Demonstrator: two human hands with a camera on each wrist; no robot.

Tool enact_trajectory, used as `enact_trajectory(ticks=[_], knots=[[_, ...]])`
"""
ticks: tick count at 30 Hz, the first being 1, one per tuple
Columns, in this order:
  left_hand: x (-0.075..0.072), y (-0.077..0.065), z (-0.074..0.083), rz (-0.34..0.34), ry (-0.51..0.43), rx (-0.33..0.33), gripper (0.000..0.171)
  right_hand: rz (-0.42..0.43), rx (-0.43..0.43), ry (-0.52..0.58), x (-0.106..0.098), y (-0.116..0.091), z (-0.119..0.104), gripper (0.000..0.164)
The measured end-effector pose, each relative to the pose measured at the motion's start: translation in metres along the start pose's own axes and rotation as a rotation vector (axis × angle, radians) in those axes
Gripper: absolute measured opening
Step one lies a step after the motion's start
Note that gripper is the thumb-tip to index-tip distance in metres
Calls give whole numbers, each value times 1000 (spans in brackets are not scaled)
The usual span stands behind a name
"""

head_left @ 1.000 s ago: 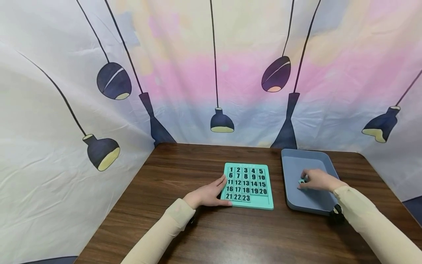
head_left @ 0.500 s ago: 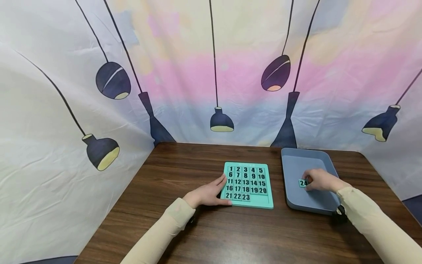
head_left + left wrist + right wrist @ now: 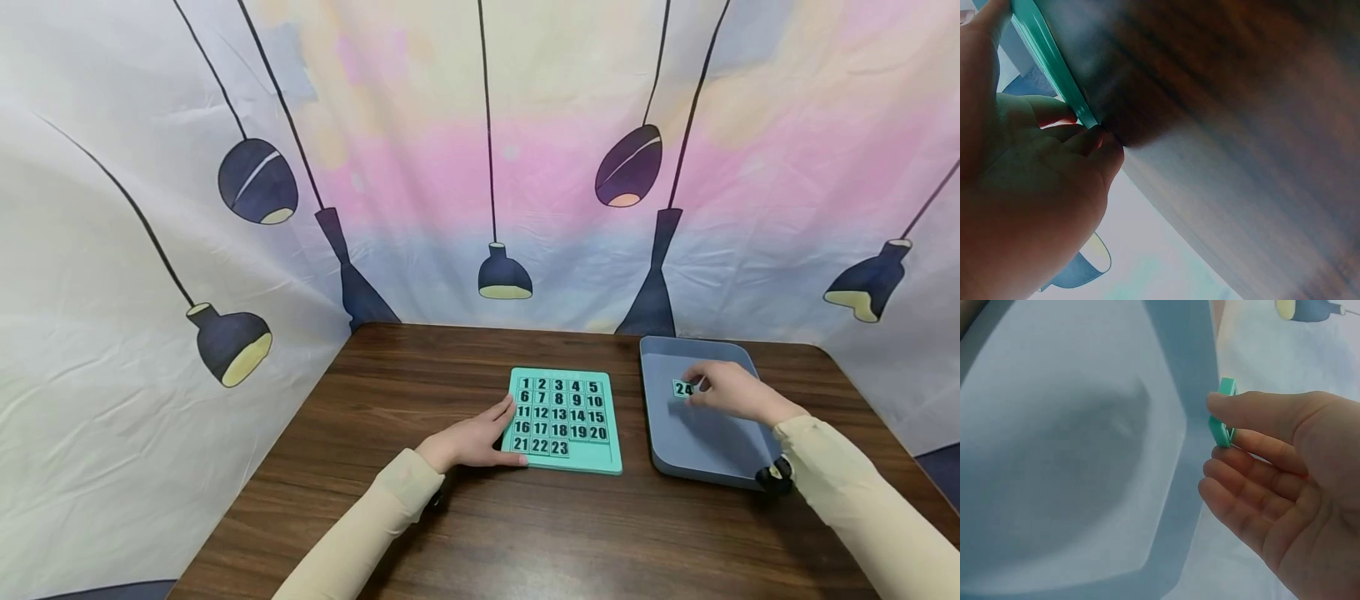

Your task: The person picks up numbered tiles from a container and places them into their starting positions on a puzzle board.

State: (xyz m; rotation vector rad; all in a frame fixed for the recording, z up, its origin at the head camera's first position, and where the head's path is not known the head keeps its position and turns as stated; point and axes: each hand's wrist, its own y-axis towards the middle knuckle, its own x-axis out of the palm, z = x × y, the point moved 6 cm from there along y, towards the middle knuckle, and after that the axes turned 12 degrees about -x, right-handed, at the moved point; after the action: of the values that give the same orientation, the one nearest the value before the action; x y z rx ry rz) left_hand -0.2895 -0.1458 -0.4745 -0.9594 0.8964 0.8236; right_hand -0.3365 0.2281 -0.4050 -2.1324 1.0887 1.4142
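Observation:
A turquoise number puzzle board [image 3: 588,461] lies on the table, with tiles 1 to 23 in order and a bare space at its front right. My left hand [image 3: 467,442] grips its front-left corner, fingers along the left side and thumb at the front edge. In the left wrist view, bent fingertips meet the board's side [image 3: 1060,72]. Over the blue-grey tray, my right hand [image 3: 727,392] pinches a turquoise tile [image 3: 682,389] marked 24, its number facing up toward the head camera. The right wrist view has the tile [image 3: 1218,431] between thumb and index finger, other fingers loosely bent.
The shallow tray [image 3: 651,429] stands right of the board with a raised rim all round. Under both is a dark wooden table [image 3: 525,533]. A cloth backdrop [image 3: 420,167] with printed lamps hangs behind the table and along its left side.
My right hand has turned the tile so that its 24 shows, then raised it and moved it toward the tray's far side. My left hand stays on the board.

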Motion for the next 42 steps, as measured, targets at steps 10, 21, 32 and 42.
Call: enact_trajectory(ticks=[10,21,32,42], knots=[[-2,-1,2,-4,4,4,103,40,-62,1,10,12,-29,34],[-3,0,0,-6,0,1,104,16,-106,-3,35,21,-67,28],[-2,0,-1,-4,10,-3,103,-45,-160,3,69,27,-84,32],[-2,-1,1,-3,4,-11,102,-95,-178,-5,90,29,-95,31]])
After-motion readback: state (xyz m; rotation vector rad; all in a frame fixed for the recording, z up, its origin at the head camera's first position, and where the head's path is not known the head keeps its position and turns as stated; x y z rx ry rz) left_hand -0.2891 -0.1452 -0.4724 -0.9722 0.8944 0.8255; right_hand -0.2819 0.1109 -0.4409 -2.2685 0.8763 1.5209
